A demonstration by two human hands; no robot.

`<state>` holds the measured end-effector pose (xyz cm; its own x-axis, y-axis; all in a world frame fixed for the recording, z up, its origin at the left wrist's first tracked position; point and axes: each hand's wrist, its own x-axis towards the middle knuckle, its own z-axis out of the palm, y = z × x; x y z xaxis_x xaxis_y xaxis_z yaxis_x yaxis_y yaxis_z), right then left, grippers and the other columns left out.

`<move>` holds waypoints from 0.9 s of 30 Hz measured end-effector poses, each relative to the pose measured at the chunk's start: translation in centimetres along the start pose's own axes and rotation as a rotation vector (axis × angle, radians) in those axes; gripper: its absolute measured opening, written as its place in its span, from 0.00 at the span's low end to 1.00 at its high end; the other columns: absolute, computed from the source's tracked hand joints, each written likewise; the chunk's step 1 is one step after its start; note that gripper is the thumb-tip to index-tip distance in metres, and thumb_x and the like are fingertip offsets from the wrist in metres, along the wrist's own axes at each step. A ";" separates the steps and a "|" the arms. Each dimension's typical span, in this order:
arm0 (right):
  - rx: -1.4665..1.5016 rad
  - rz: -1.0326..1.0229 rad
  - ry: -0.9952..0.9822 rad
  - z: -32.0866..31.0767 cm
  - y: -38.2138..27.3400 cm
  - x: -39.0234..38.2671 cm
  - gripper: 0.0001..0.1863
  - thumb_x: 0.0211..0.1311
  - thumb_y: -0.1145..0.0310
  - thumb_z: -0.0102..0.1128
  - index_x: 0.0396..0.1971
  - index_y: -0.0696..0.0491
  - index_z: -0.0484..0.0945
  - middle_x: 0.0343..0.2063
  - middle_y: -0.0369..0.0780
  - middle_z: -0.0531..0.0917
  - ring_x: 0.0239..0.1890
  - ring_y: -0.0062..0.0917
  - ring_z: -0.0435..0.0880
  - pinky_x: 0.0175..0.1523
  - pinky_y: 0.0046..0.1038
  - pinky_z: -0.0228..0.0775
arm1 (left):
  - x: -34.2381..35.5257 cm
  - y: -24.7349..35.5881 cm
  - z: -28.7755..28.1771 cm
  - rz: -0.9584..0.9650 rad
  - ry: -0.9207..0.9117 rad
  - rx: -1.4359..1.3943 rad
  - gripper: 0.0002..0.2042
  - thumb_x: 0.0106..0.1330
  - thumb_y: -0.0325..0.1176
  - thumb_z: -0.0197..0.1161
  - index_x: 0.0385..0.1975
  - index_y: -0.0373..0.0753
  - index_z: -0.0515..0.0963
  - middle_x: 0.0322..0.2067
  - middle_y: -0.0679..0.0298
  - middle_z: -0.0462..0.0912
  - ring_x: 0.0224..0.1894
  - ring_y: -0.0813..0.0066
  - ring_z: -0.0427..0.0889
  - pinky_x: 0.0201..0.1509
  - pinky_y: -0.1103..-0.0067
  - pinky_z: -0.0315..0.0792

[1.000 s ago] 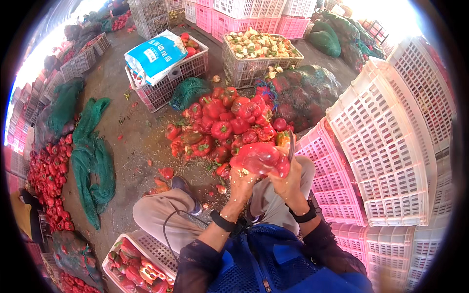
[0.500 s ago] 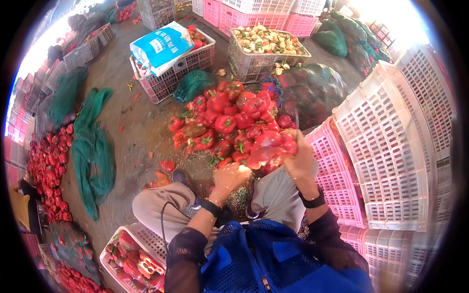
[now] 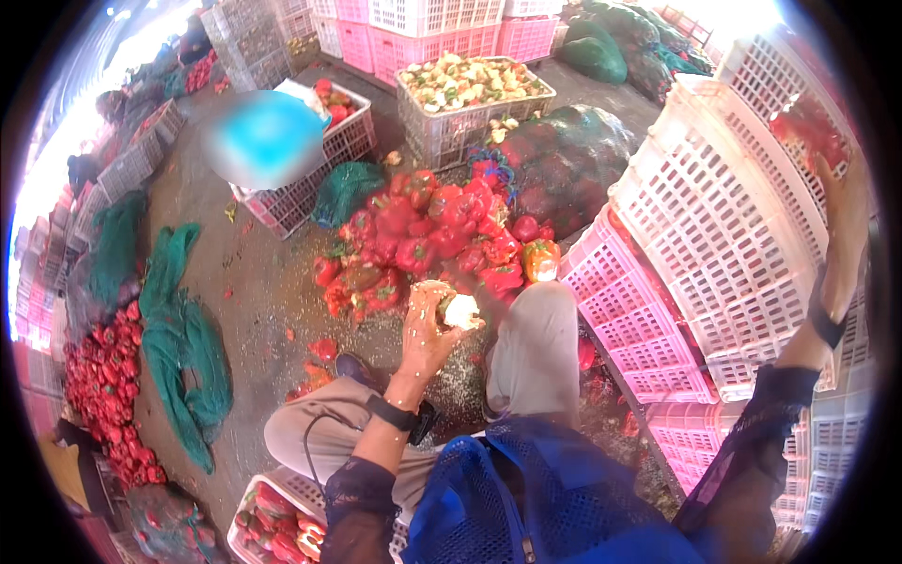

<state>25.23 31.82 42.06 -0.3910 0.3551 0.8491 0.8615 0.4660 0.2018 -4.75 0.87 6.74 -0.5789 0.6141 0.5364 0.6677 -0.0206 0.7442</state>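
Note:
Held up over my knees, my left hand (image 3: 427,329) is closed round a pale, seedy pepper core (image 3: 461,312). Stray seeds stick to its fingers and wrist. My right hand (image 3: 843,211) is stretched far out to the right, beside the stacked crates. At its fingertips is a red bell pepper (image 3: 813,141), somewhat blurred, in front of a white crate's upper part. A heap of red bell peppers (image 3: 413,249) lies on the ground ahead of me, with a yellow-red pepper (image 3: 541,260) at its right edge.
Tall white crates (image 3: 723,235) and pink crates (image 3: 639,310) crowd my right side. Ahead stand a crate of pepper cores (image 3: 442,132) and a crate topped by a blue bag (image 3: 268,136). A pepper crate (image 3: 240,540) sits by my left leg; green netting (image 3: 188,348) lies left.
My right hand has swung from my lap out to the far right with the red pepper. My left hand has risen slightly, holding the core. The view has shifted rightward.

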 end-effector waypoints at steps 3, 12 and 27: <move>0.324 0.051 -0.190 -0.5 -7.4 -5.8 0.26 0.55 0.59 0.57 0.52 0.55 0.65 0.48 0.47 0.73 0.52 0.32 0.70 0.56 0.29 0.60 | 1.2 2.4 -2.5 -0.081 -0.121 0.104 0.25 0.37 0.36 0.74 0.35 0.38 0.70 0.33 0.58 0.72 0.37 0.60 0.74 0.40 0.72 0.70; 1.913 0.299 -1.027 0.1 -27.8 -18.0 0.27 0.46 0.67 0.68 0.47 0.57 0.68 0.36 0.39 0.77 0.35 0.20 0.76 0.40 0.22 0.69 | 9.8 13.3 -7.1 0.477 -0.457 0.507 0.20 0.45 0.31 0.66 0.38 0.34 0.68 0.29 0.57 0.71 0.32 0.60 0.74 0.33 0.71 0.70; 1.859 0.055 -0.592 24.3 -29.7 -7.5 0.15 0.56 0.55 0.54 0.32 0.51 0.78 0.17 0.34 0.75 0.14 0.17 0.70 0.18 0.24 0.63 | -8.7 6.9 -11.6 -0.003 -1.163 0.751 0.27 0.46 0.42 0.66 0.45 0.37 0.70 0.45 0.55 0.73 0.52 0.58 0.69 0.60 0.56 0.52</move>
<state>-5.33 34.99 17.82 -0.7635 0.3950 0.5110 -0.3294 0.4424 -0.8341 -0.53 -13.76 11.84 -0.1097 0.9191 -0.3785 0.9714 0.1797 0.1550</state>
